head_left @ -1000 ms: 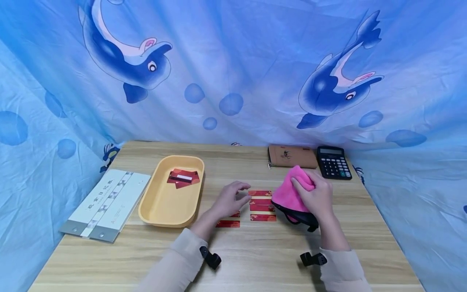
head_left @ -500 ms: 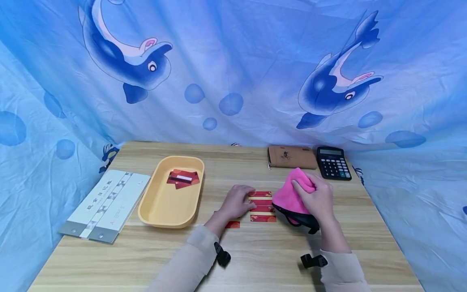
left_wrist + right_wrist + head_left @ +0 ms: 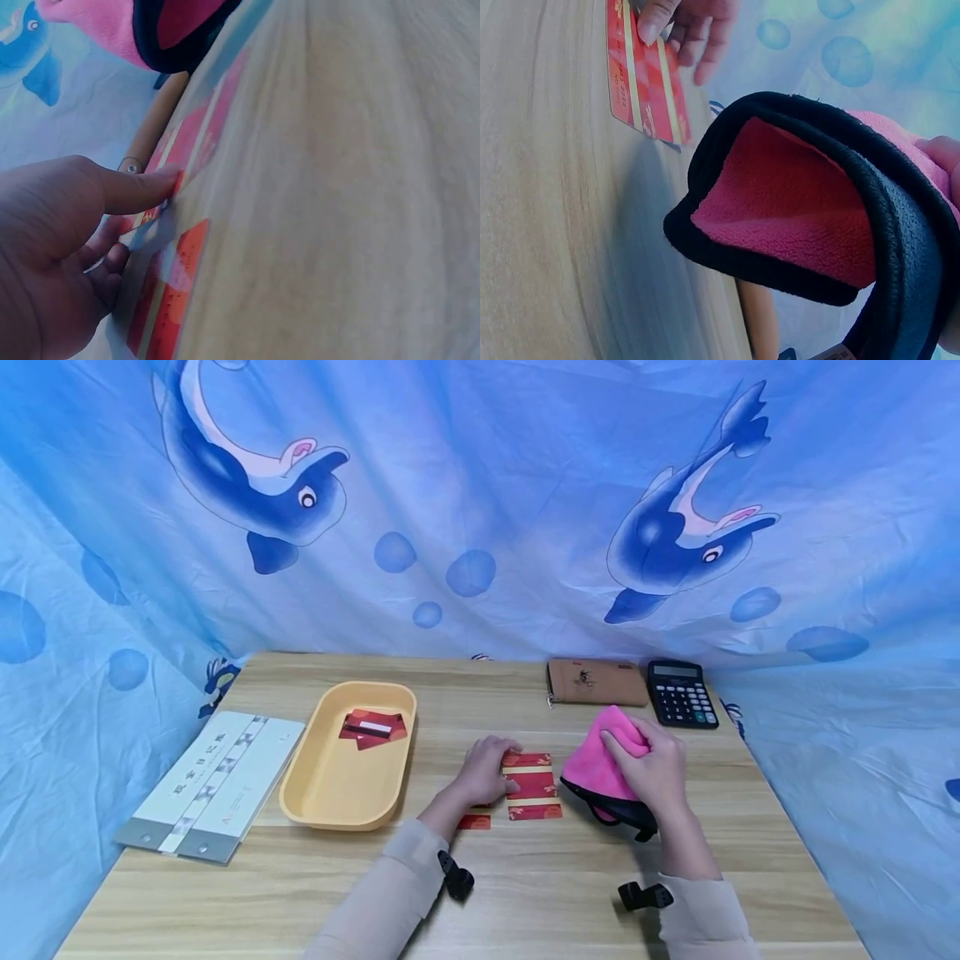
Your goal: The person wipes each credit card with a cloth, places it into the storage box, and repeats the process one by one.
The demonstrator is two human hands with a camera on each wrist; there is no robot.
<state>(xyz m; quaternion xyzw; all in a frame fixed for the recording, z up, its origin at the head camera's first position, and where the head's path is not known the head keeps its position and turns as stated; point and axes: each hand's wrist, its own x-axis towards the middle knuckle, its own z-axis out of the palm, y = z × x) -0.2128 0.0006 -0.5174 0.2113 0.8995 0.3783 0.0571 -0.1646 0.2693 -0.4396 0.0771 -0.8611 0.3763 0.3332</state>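
Note:
Two red bank cards (image 3: 534, 786) with gold stripes lie edge to edge on the wooden table. At their left side my left hand (image 3: 482, 775) holds them, thumb at the near part and fingers at the far edge. In the left wrist view the thumb (image 3: 146, 189) presses on the card edge. Another red card (image 3: 476, 822) lies partly hidden behind the left wrist. My right hand (image 3: 654, 768) grips a pink fleece pouch (image 3: 603, 756) with black edging. Its mouth tips toward the table, and the right wrist view shows its pink lining (image 3: 795, 195).
To the left stands a yellow tray (image 3: 330, 802) with several red cards (image 3: 375, 727) in it. Beside it lies a white ledger (image 3: 217, 777). A brown wallet (image 3: 597, 682) and a black calculator (image 3: 682, 695) sit at the back right, before a blue dolphin curtain (image 3: 465, 485).
My left hand has moved right onto the pair of red cards and taken hold; the cards have shifted slightly left. My right hand keeps the pink pouch almost still.

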